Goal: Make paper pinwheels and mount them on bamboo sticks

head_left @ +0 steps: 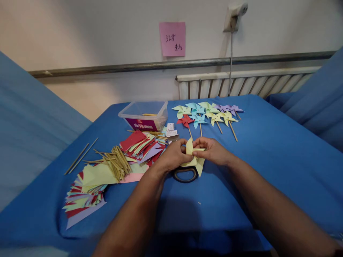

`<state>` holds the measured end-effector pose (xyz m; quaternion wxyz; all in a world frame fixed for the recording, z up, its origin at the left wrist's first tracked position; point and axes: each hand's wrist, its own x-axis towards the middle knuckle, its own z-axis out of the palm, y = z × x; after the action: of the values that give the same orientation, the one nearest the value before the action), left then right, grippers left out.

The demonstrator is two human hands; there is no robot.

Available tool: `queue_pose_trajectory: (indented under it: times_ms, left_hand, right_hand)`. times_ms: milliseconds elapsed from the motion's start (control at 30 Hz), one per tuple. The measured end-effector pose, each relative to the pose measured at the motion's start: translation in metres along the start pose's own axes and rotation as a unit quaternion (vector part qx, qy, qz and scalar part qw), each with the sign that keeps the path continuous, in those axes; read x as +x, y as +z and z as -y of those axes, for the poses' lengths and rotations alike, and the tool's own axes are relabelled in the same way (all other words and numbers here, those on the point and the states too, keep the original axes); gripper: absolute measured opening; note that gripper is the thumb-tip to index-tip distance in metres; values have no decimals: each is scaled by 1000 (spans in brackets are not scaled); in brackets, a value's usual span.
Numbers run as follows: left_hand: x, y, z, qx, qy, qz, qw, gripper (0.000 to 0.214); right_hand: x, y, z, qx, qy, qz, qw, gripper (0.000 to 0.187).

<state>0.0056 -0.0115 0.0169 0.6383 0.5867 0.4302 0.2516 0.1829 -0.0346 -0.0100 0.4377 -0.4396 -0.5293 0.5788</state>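
Between both hands is a pale yellow paper pinwheel [198, 165], its blades folded and pointing outward, with no stick visible on it. My left hand [174, 155] is closed on its left side, thumb near the centre. From the right, my right hand [211, 151] pinches the paper close to the middle. Just below them, a dark scissor handle [184, 180] shows on the blue cloth, the rest of the scissors hidden. Beyond the hands, a red pinwheel [185, 121] and a blue pinwheel [199, 120] lie on their sticks.
Several more pinwheels [227, 117] lie at the back right. A clear plastic box [164, 116] stands at the back left, with small white boxes [170, 131] beside it. Coloured paper piles [139, 142], a paper fan-out [80, 200] and a stick bundle [119, 162] cover the left.
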Motion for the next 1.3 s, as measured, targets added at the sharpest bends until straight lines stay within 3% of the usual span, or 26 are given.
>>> queue_pose_trajectory:
  times_ms: [100, 267, 367, 467, 900, 1167, 1300]
  left_hand:
    - [1, 2, 0, 0, 9, -34, 999, 41]
    - [6, 9, -1, -84, 50, -184, 978, 47]
    - [10, 15, 3, -178, 26, -177, 968, 39]
    - [13, 21, 10, -205, -2, -145, 968, 32]
    - [15, 24, 15, -210, 12, -190, 959, 33]
    - [14, 24, 17, -202, 3, -186, 962, 33]
    - [14, 23, 14, -224, 4, -176, 958, 34]
  right_hand:
    - [4, 4, -3, 20, -11, -45, 999, 25]
    - [11, 13, -10, 144, -22, -198, 969, 37]
    - [13, 17, -12, 199, -18, -255, 946, 41]
    - [12, 20, -13, 225, -20, -286, 931, 41]
    - [8, 29, -9, 258, 4, -241, 936, 48]
    - [9, 28, -12, 259, -3, -233, 937, 45]
    - [10, 25, -13, 267, -8, -192, 945, 44]
